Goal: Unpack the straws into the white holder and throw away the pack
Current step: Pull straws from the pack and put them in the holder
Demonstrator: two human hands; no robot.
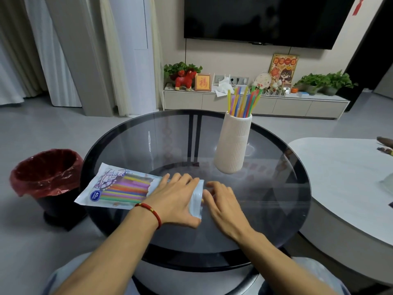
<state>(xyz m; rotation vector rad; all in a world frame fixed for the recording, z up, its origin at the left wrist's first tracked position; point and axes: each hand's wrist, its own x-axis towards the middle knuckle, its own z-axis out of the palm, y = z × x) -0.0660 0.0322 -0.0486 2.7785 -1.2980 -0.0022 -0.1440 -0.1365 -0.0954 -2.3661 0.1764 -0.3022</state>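
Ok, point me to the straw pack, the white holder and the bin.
straw pack [119,188], head view, printed front.
white holder [232,143], head view, ribbed side.
bin [45,167], head view, red liner rim.

You're in a home living room: wall-mounted television [265,20] over a low white cabinet [255,104] with potted plants [325,81], a red toy horse [185,80], framed pictures [283,68]; curtains [42,50] left, round glass coffee table [148,145].
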